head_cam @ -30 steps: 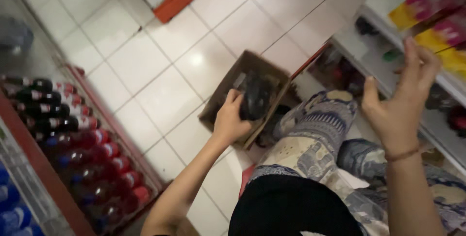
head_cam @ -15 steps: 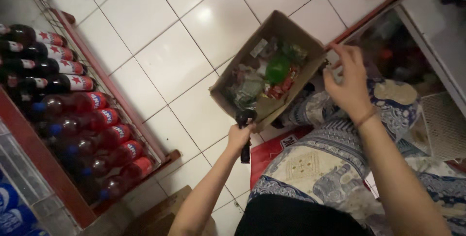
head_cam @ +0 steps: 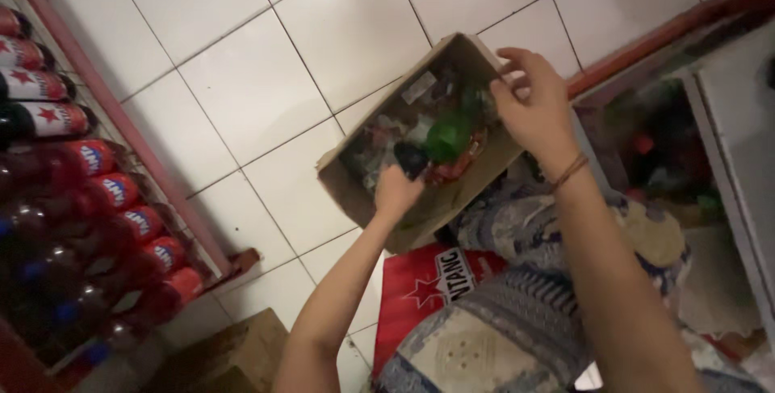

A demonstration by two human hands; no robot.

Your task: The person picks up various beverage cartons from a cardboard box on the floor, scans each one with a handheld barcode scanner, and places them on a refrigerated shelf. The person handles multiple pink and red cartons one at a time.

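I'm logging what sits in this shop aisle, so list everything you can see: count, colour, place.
cardboard box: one, brown, open, on the floor in the middle
green bottle: one, inside the box among clear wrapping
dark bottle: one, black, in the box at the left hand's fingers
rack bottles: a row, dark with red labels, lying on the red rack at left; count unclear
red crate: one, red with white print, under the person's knees
second cardboard piece: one, brown, bottom edge
floor tiles: white, throughout
right shelf: pale, with blurred dark goods below
left hand: reaches into the box, on the dark bottle
right hand: at the box's far rim, cord bracelet on the wrist
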